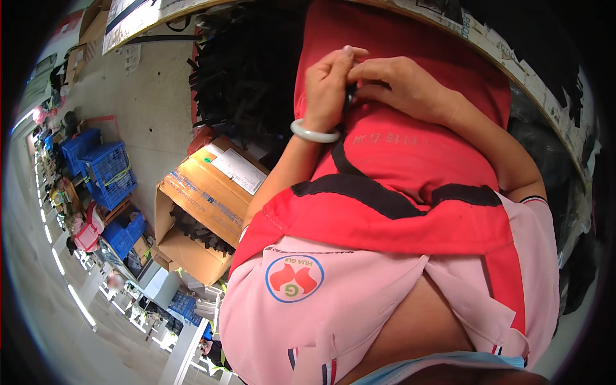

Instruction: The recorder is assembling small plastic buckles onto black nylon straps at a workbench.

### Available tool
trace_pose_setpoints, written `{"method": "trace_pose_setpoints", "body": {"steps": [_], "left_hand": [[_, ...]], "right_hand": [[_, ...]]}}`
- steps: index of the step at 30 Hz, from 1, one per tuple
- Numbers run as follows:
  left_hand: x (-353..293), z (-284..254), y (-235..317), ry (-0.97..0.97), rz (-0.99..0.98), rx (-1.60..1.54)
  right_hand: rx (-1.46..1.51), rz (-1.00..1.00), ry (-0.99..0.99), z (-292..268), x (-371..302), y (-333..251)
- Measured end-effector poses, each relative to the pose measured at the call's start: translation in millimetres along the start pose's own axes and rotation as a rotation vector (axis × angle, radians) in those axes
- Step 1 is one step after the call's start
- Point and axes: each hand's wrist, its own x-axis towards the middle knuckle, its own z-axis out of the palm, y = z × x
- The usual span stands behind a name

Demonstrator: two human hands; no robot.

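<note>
One red cloth apron [423, 168], softly wrinkled, covers the lap I watch remotely; beyond its left edge sits a boxy, open cardboard box [208, 196]. Toward the apron's upper left edge, the right hand [403, 83] and left hand [326, 86] meet, fingers partly curled, a small narrow dark piece [350, 96] between them. Whether either grips it, I cannot tell. I judge this step to be fingertip handling; the next move calls for a steady pinch.

Red on the apron [417, 167], pink on the shirt [366, 276], blue on the crates [110, 172], black on the small held piece [350, 96].
</note>
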Motion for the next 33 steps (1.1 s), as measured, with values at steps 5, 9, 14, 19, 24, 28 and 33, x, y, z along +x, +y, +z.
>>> {"method": "trace_pose_setpoints", "body": {"steps": [5,9,14,19,24,28,33], "left_hand": [[26.4,-0.8,-4.9,-0.284,-0.485,-0.310],[31.2,5.1,8.0,-0.192,-0.561,-0.391],[27.1,15.2,21.5,-0.305,-0.289,0.185],[40.4,27.1,15.0,-0.386,-0.354,0.278],[41.7,49.1,-7.6,-0.370,-0.362,-0.031],[54.7,60.2,-10.5,-0.273,-0.340,-0.222],[59.1,55.5,-14.3,-0.324,-0.362,-0.215]], "right_hand": [[0.199,0.136,0.044,-10.8,-17.0,14.2],[0.516,0.458,0.145,-31.4,-19.2,16.9],[0.561,0.629,0.028,-49.3,-30.8,23.9],[0.457,0.589,0.022,-49.3,-46.6,33.1],[0.584,0.582,0.362,-56.7,-58.2,33.8],[0.151,0.343,0.494,-80.1,-66.0,37.6],[-0.915,0.354,0.822,-156.8,-103.6,81.5]]}}
